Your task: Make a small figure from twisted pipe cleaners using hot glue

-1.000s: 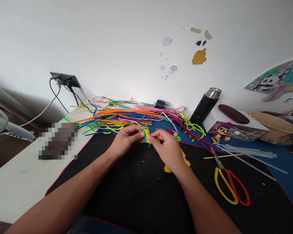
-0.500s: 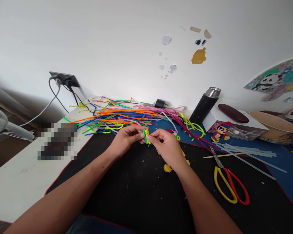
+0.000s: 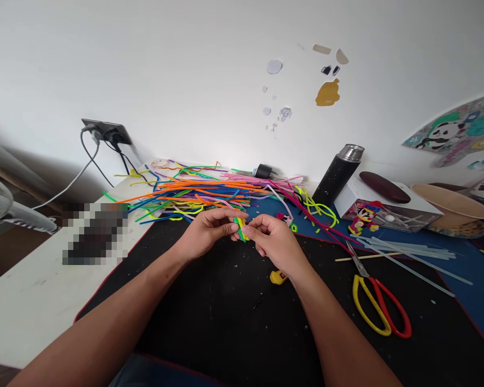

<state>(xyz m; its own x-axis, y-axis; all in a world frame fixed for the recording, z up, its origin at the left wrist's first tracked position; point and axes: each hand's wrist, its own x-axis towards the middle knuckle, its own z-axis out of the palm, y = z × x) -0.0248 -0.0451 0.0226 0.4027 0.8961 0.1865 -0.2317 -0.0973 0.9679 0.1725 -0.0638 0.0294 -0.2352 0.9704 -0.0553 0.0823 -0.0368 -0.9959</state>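
A small green and yellow piece of bent pipe cleaners (image 3: 240,228) is held between my two hands, above the black mat (image 3: 225,306). My left hand (image 3: 204,231) pinches its green side between thumb and fingers. From the other side, my right hand (image 3: 274,236) pinches the yellow part with thumb and forefinger. The fingers cover part of the piece. Below my right wrist lies a yellow tool (image 3: 277,277), partly hidden by the arm. Behind the hands a heap of colourful pipe cleaners (image 3: 201,188) spreads along the wall.
Scissors (image 3: 381,306) with yellow and red handles lie at the right, by pale glue sticks (image 3: 419,250). A black thermos (image 3: 340,172) stands near a white box (image 3: 387,199) and a beige bowl (image 3: 451,201). A small colourful figure (image 3: 365,217) stands before the box.
The green and yellow piece has turned slightly between my fingers. My right forearm has shifted a little and covers more of the yellow tool.
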